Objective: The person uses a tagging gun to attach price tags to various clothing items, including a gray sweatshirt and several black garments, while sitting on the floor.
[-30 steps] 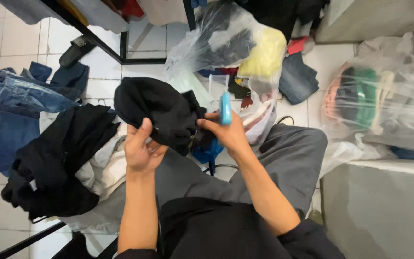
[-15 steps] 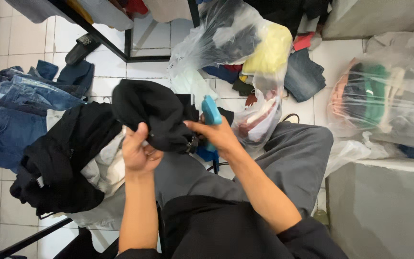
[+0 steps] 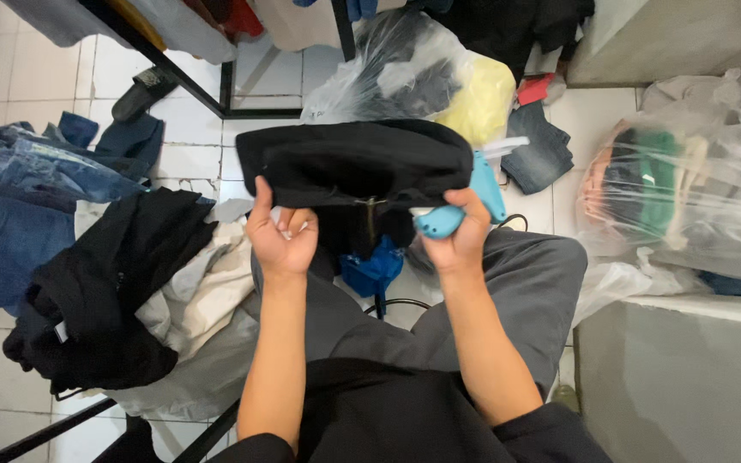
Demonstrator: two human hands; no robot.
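I hold a black garment (image 3: 355,163) stretched flat across the upper middle of the frame, above my lap, with its lower edge pinched at both ends. My left hand (image 3: 278,233) grips the left part of that edge, thumb up against the cloth and fingers curled under, with a scrap of white showing in the palm. My right hand (image 3: 460,236) is closed around the handle of a light blue tagging gun (image 3: 470,201), whose body rises beside the garment's right end and whose pale tip pokes out to the upper right; the same hand presses the garment's right corner. Below the garment, between my wrists, a bright blue cloth (image 3: 374,267) lies on my grey trousers (image 3: 516,291). At the left of the frame sits a heap of black clothing (image 3: 105,283) over a cream piece (image 3: 207,291), and further left folded blue jeans (image 3: 10,214) lie on the white tiled floor (image 3: 10,77). Behind the garment, at upper centre, stands a clear plastic bag (image 3: 405,73) with dark and yellow clothes; a second clear bag of folded clothes (image 3: 688,189) fills the right side
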